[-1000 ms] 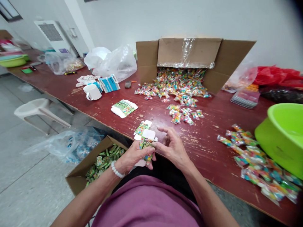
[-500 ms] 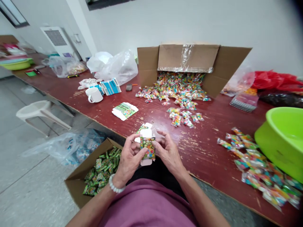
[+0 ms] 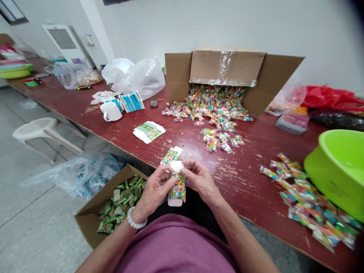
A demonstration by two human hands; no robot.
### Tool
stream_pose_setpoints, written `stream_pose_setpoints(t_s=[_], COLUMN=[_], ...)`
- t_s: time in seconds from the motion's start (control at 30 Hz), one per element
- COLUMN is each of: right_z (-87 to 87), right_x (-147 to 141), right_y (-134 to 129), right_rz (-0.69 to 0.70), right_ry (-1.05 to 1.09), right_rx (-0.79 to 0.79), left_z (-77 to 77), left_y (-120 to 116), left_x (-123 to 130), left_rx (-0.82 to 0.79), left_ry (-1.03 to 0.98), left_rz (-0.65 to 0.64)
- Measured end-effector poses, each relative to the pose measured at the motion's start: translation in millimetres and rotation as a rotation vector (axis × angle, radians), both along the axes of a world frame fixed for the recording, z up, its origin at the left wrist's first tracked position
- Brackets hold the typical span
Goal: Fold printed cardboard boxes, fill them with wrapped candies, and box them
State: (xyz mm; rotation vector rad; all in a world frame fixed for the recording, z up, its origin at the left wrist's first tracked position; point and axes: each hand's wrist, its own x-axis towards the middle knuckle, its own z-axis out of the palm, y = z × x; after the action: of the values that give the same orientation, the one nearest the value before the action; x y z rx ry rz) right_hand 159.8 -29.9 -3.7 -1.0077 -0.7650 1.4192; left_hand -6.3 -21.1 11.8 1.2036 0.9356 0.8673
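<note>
A small green printed carton [image 3: 178, 189] with white flaps is between my hands, upright at the table's front edge. My left hand [image 3: 155, 187] grips its left side with thumb and fingers. The fingers of my right hand [image 3: 200, 178] pinch the carton near its raised top flap. Just beyond lies another small green carton [image 3: 171, 154], flat on the table. A flattened green-and-white carton [image 3: 149, 131] rests farther left. Wrapped candies [image 3: 220, 140] sit in a small group ahead, in front of the heap spilling from a large cardboard box [image 3: 227, 68].
On the right stand a green basin [image 3: 338, 170] and more candy packets [image 3: 313, 204]. A white mug [image 3: 110, 112] and plastic bags [image 3: 142, 77] are at the left. Below the edge, an open box [image 3: 93, 216] holds green packs, beside a white stool [image 3: 42, 131].
The carton in my hands has moved slightly down. My right hand has shifted to its top flap. More of the small carton behind it now shows.
</note>
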Motion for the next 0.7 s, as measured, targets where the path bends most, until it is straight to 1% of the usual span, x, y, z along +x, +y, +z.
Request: stream_pose_setpoints(t_s=[0.07, 0.17, 0.2, 0.27, 0.33, 0.4, 0.47, 0.5, 0.53, 0.6, 0.67, 0.7], right_z=[1.2, -0.2, -1.4, -4.2, -6.6, -7.8, -7.3, -6.3, -4.9, -1.2, 2.6, 4.1], right_x=[4, 8, 8, 7, 4, 3, 4, 6, 7, 10, 11, 10], right_y=[3, 4, 3, 1, -1, -3, -4, -5, -6, -6, -5, -4], right_rz=[0.051, 0.150, 0.148, 0.092, 0.037, 0.004, 0.015, 0.037, 0.061, 0.105, 0.144, 0.169], right_ry=[-0.027, -0.129, -0.152, -0.177, -0.192, -0.232, -0.322, -0.378, -0.428, -0.467, -0.408, -0.366], right_rx=[0.047, 0.095, 0.111, 0.150, 0.176, 0.187, 0.211, 0.237, 0.264, 0.288, 0.242, 0.207], left_z=[0.8, 0.8, 0.3, -0.8, -1.5, -1.4, -1.3, -1.6, -2.2, -4.1, -6.7, -8.1], left_y=[0, 0, 0, -1, -2, -4, -6, -7, -7, -7, -5, -4], left_x=[-1, -2, -2, -2, -2, -1, 0, 0, 1, 2, 4, 5], left_rx=[-0.030, -0.003, 0.015, 0.025, -0.047, -0.204, -0.372, -0.435, -0.477, -0.514, -0.503, -0.473], left_ry=[-0.022, -0.031, -0.036, -0.076, -0.137, -0.183, -0.202, -0.203, -0.195, -0.151, -0.097, -0.077], left_rz=[-0.028, -0.032, -0.010, 0.049, 0.059, -0.040, -0.154, -0.182, -0.184, -0.142, -0.110, -0.101])
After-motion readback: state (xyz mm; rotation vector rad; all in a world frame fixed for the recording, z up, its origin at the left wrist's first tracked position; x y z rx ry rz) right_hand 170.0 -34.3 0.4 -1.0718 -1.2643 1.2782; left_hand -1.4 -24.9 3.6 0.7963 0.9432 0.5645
